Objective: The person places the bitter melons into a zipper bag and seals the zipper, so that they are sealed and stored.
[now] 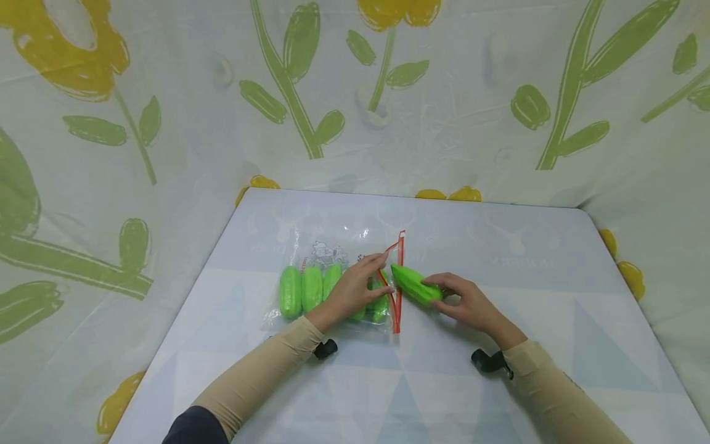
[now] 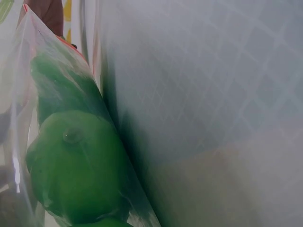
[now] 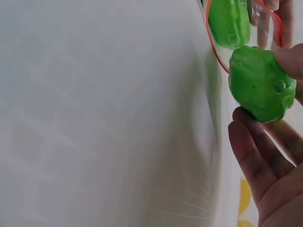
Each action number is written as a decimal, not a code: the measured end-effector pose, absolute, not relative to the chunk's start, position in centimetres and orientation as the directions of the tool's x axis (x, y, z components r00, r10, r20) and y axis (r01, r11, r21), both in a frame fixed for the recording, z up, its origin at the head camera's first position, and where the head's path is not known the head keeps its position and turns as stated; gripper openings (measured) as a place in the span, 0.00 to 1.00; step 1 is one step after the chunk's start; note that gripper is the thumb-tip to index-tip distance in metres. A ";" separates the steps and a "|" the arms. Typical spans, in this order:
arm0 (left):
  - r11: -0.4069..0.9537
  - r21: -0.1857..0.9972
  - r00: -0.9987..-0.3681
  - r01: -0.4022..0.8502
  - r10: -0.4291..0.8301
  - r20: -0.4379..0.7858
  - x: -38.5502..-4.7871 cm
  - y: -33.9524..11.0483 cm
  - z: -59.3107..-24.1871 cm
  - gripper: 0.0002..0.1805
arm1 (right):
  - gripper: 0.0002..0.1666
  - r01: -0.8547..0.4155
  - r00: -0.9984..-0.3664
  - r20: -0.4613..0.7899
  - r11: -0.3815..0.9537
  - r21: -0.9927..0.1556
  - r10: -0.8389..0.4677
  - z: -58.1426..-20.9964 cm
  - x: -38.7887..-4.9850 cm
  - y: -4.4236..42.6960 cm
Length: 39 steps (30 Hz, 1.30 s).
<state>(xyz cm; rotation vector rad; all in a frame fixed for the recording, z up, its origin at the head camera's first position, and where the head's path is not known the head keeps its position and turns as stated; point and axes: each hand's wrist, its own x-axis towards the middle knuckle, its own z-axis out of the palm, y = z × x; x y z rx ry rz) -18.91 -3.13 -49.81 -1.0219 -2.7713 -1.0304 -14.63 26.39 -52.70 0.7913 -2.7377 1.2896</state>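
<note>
A clear zip bag (image 1: 355,237) with a red-edged mouth lies on the table, its opening facing right. Inside are several bumpy green cucumber-like vegetables (image 1: 291,292), lined up side by side; the left wrist view shows one vegetable (image 2: 78,163) close up through the plastic. My left hand (image 1: 355,285) reaches over the bag and holds its upper red edge, so the mouth gapes. Just outside the mouth, my right hand (image 1: 466,302) grips another green cucumber-like vegetable (image 1: 416,285) between thumb and fingers near its right end. Its far tip points at the opening.
The pale patterned table (image 1: 532,259) carries the bag. Behind and beside it hangs a flower-print curtain (image 1: 444,135). Dark wrist cameras (image 1: 488,362) sit by both forearms, close to the tabletop.
</note>
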 end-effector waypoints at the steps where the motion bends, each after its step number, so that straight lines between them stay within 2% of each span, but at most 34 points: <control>1: 0.571 0.579 -0.787 0.583 0.574 0.226 -18.9 -3.1 -49.8 0.45 | 0.29 -0.451 -0.872 0.225 0.536 -0.714 -0.434 -52.7 -14.7 26.4; 11: 0.570 0.590 -0.791 0.572 0.573 0.214 -19.0 -3.0 -49.9 0.44 | 0.29 -0.442 -0.881 0.222 0.561 -0.700 -0.418 -52.7 -15.1 26.3; 20: 0.568 0.591 -0.793 0.573 0.565 0.226 -18.8 -3.0 -49.8 0.44 | 0.27 -0.484 -0.860 0.262 0.539 -0.689 -0.438 -52.6 -15.6 26.0; 39: 0.566 0.582 -0.788 0.584 0.568 0.238 -18.9 -3.0 -50.0 0.44 | 0.30 -0.390 -0.908 0.190 0.591 -0.706 -0.373 -52.6 -16.4 24.7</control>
